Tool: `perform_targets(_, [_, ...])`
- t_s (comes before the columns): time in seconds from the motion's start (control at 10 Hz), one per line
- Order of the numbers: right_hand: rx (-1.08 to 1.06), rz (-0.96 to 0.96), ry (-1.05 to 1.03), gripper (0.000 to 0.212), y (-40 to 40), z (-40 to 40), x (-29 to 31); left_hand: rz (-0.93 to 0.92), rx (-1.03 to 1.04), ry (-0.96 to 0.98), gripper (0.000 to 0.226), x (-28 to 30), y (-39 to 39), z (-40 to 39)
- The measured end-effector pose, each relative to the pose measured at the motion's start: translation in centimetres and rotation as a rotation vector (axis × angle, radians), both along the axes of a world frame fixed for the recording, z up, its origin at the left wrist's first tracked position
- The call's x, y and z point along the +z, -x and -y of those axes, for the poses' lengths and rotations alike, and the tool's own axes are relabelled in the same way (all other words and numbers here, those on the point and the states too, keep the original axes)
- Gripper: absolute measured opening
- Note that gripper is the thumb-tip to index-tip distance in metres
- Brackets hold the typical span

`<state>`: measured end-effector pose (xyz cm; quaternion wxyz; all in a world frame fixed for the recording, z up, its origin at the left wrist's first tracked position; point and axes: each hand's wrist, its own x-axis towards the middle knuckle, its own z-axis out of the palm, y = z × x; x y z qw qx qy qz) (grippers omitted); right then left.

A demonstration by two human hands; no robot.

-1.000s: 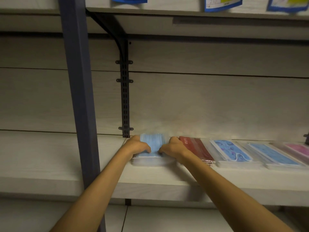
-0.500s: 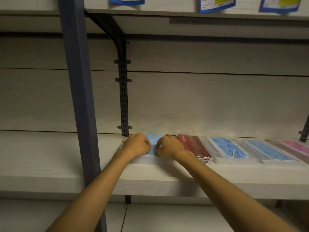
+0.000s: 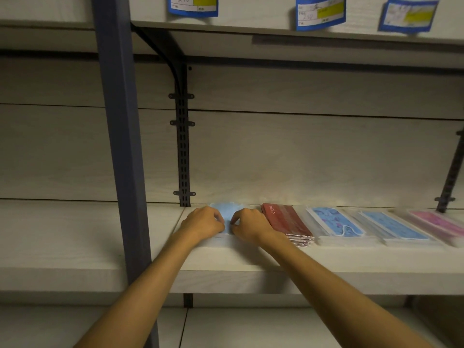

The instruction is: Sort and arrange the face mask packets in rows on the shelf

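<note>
A stack of plain light-blue mask packets point(image 3: 227, 214) lies at the left end of a row on the pale shelf point(image 3: 251, 262). My left hand point(image 3: 203, 223) rests on its left side and my right hand point(image 3: 248, 224) on its right side, fingers curled down onto the stack. To the right lie a red packet stack point(image 3: 286, 221), a patterned blue packet stack point(image 3: 336, 222), another blue packet stack point(image 3: 394, 226) and a pink packet stack point(image 3: 437, 222) at the frame edge.
A dark blue upright post point(image 3: 120, 146) stands in front of the shelf, left of my hands. A black slotted bracket rail point(image 3: 183, 146) runs up the back wall. Blue and yellow price labels point(image 3: 319, 12) hang from the shelf above.
Both hands have pushed the light-blue stack back toward the wall and drawn closer together on top of it. The camera view has shifted slightly.
</note>
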<state>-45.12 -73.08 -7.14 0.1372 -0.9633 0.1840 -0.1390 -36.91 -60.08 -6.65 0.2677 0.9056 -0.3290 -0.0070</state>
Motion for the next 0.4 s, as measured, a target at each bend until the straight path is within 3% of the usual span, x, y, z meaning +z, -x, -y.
perform_targets(0.2, [-0.026, 0.062, 0.051, 0.028, 0.8, 0.3, 1.1, 0.151, 0.01, -0.101, 0.026, 1.0, 0.5, 0.4])
perform_targets(0.4, [-0.107, 0.177, 0.101, 0.025, 5.2, 2.9, 3.9, 0.307, -0.023, -0.01, 0.041, 4.0, 2.5, 2.3])
